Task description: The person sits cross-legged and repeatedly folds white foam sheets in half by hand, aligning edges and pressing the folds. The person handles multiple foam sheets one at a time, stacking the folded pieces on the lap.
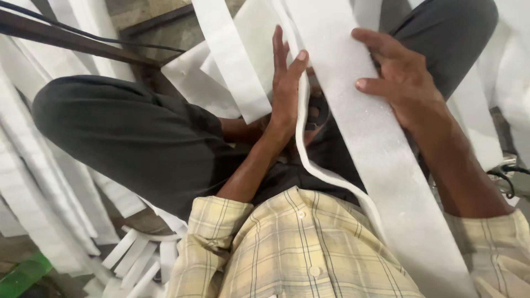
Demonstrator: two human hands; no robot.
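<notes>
The person sits with knees apart, and a wide white foam strip (pixel 381 154) lies across the lap, between the two hands. Its long axis runs from the upper middle of the view, near the knees, down to the lower right, beside the checked shirt (pixel 298 248); the flat face looks upward. The left hand (pixel 287 88) stands on edge against the left border of the strip, its fingers straight and spread, not closed on anything. The right hand (pixel 400 77) rests flat on the strip's top face, fingers open and a little bent, pressing and not pinching. A thin white edge strip (pixel 302 143) curls along the left border and hangs loose toward the shirt, so it seems this part is already separated from the wide piece. How much of the length remains to be handled, I cannot tell, because both ends leave the view. Many cut foam strips (pixel 138 259) already lie on the floor at the left.
</notes>
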